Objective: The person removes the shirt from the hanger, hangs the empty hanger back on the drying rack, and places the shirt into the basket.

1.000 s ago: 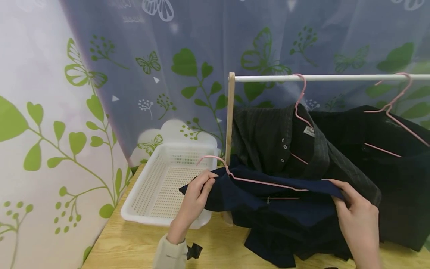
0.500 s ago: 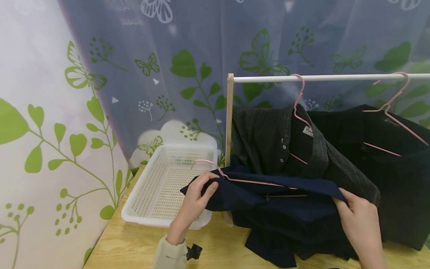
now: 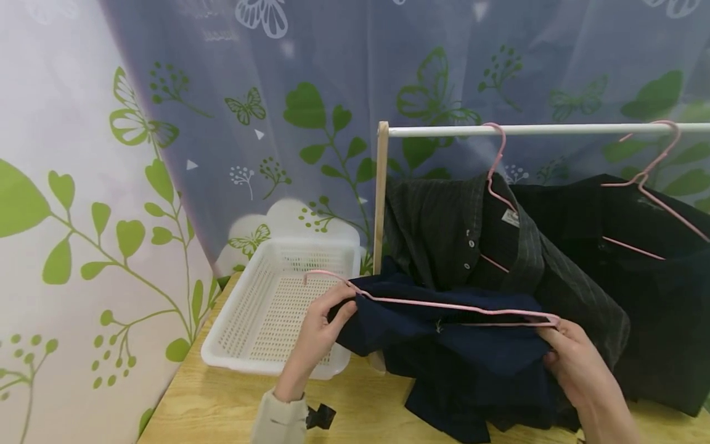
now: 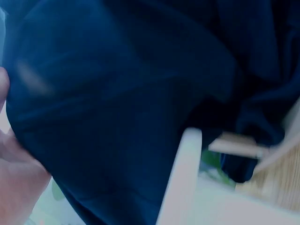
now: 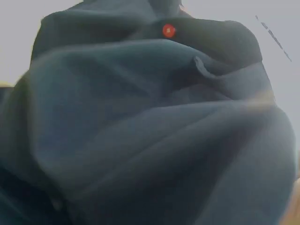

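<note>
A navy shirt (image 3: 488,357) is bunched over the table, with a pink clothes hanger (image 3: 432,304) lying along its top opening. My left hand (image 3: 318,330) pinches the shirt's left end beside the hanger's neck, and the hook points left over the basket. On the other side my right hand (image 3: 582,364) holds the shirt's right edge, fingertips right at the hanger's right end. In the left wrist view the navy cloth (image 4: 108,112) fills most of the picture, fingers (image 4: 18,173) at its left edge. Dark cloth with a small red spot (image 5: 168,31) blocks the right wrist view.
A white plastic basket (image 3: 222,342) stands on the wooden table (image 3: 194,401) at left. Behind the shirt is a rack with a white rail (image 3: 444,131) and wooden post (image 3: 380,203). A dark grey shirt (image 3: 432,228) and a black garment (image 3: 654,296) hang from it.
The hanger's hook has shifted left, and its right end now shows in front of the cloth. My right hand has shifted its hold and dropped slightly; the shirt's upper edge has slipped behind the hanger.
</note>
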`<state>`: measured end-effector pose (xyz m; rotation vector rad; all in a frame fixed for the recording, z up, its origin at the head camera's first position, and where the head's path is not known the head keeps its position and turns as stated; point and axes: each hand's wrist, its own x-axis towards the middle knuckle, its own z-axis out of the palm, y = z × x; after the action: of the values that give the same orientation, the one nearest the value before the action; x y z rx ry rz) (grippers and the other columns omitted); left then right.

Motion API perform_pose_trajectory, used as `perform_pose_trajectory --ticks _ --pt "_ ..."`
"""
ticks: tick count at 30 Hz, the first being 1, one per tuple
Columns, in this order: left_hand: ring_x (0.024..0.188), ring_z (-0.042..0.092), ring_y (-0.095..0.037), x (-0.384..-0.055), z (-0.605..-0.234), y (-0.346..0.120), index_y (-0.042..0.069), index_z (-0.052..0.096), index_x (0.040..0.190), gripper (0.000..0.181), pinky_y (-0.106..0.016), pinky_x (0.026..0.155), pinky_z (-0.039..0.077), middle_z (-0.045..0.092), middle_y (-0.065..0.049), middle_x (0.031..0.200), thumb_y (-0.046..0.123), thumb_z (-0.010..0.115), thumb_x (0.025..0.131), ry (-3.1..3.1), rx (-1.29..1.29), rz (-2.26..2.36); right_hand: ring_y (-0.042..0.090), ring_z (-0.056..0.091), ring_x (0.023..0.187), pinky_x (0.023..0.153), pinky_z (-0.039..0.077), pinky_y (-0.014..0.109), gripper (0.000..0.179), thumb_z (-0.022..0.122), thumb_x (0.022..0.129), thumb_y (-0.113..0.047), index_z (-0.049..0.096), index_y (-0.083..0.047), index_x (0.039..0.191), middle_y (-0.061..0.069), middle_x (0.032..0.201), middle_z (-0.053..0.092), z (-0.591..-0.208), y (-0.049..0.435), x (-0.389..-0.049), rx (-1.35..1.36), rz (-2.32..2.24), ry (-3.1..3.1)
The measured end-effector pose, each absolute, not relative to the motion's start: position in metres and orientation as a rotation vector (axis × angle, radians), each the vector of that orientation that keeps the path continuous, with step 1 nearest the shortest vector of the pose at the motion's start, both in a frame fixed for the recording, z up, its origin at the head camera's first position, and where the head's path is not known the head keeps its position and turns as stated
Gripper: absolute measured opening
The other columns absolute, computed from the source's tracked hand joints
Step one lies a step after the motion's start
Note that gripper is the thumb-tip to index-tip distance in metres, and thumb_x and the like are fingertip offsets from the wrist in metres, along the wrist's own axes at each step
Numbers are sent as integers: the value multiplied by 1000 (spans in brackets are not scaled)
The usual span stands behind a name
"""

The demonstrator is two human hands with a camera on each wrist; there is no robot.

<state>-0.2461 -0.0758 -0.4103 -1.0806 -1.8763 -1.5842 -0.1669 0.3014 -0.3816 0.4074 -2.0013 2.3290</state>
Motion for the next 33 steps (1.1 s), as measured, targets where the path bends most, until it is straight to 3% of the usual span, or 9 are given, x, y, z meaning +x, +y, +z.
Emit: perform_pose_trajectory --ticks 5,7,10,15,19,24,30,32,33 --pt "85 56 -16 -241 -408 -69 -1 68 117 21 -24 73 47 65 -13 99 -4 56 101 -1851 -1033 -1620 9 55 76 67 45 24 14 60 104 -19 66 -8 99 -4 81 56 -383 270 -174 151 1615 -2489" --pt "82 56 -17 -239 -406 -66 0 70 117 21 -24 70 46 65 -12 97 -4 57 100 -1849 -1011 -1627 14 51 76 68 41 28 16 68 99 -19 64 -4 97 1 81 53 -384 264 -175 95 1227 -2611" --pt "83 57 -17 -237 -405 -64 1 71 117 21 -25 70 47 66 -11 97 -3 59 99 -1858 -979 -1625 19 54 80 70 43 34 15 77 91 -13 67 -3 96 7 85 62 -383 262 -174 140 885 -2605" --pt "88 63 -17 -238 -406 -64 0 73 116 21 -24 76 51 69 -12 100 -4 62 97 -1877 -912 -1596 10 61 83 70 50 31 35 85 84 -20 71 -14 116 6 103 73 -371 275 -166 196 826 -2560" --pt "84 61 -17 -239 -407 -65 -1 73 115 22 -25 71 49 69 -12 98 -5 62 97 -1867 -909 -1578 4 62 80 65 51 26 54 86 83 -26 63 -17 132 8 109 72 -360 289 -154 213 824 -2643" --pt "85 63 -18 -239 -408 -64 0 74 116 23 -26 73 52 69 -11 97 -6 63 96 -1861 -910 -1574 -10 62 96 78 50 9 79 87 81 -24 49 -26 150 6 128 65 -347 297 -139 316 881 -2625" --pt "75 56 -15 -240 -409 -56 3 75 115 23 -26 63 45 67 -8 91 -3 65 96 -1875 -955 -1529 -15 56 107 84 43 3 75 89 71 1 62 -20 139 -18 124 65 -340 288 -131 465 777 -2361" --pt "71 53 -12 -238 -409 -53 4 76 116 22 -25 60 41 66 -5 89 0 65 97 -1887 -975 -1510 -10 59 106 87 41 2 62 88 72 1 70 -17 128 -12 117 70 -341 281 -133 514 712 -2267" --pt "70 52 -11 -238 -409 -51 5 76 116 22 -25 60 41 66 -3 89 2 65 97 -1895 -981 -1505 -6 60 104 88 40 3 48 86 78 -7 73 -16 123 -9 113 72 -341 278 -134 532 667 -2239"
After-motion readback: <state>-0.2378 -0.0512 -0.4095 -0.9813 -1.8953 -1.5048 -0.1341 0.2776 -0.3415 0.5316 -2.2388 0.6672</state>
